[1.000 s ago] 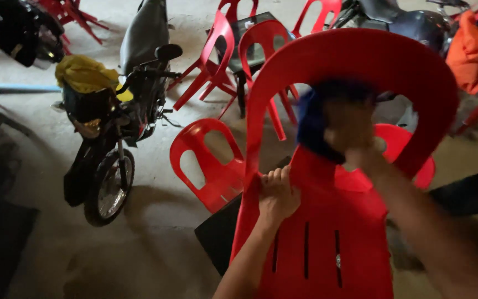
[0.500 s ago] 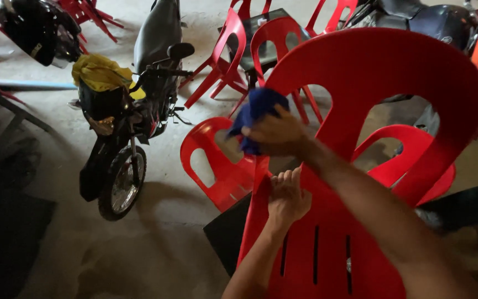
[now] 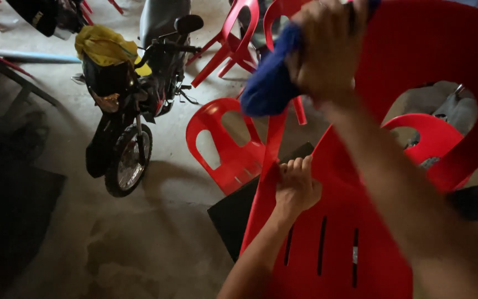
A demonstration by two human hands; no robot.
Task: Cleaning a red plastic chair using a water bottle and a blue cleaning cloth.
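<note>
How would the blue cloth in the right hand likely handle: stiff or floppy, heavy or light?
Probably floppy: the blue cloth bunches and droops below the right hand. Likely light, since one hand holds it up against the red chair. It looks soft and unlikely to slip, though its wetness cannot be told.

We saw a grey concrete floor [image 3: 156,243], stained and partly in shadow. On it stood a black motorcycle [image 3: 131,105] with a yellow cloth [image 3: 103,44] over its front, and red plastic chairs [image 3: 225,144] stood near it. A dark mat [image 3: 6,221] lay at the left edge.
</note>
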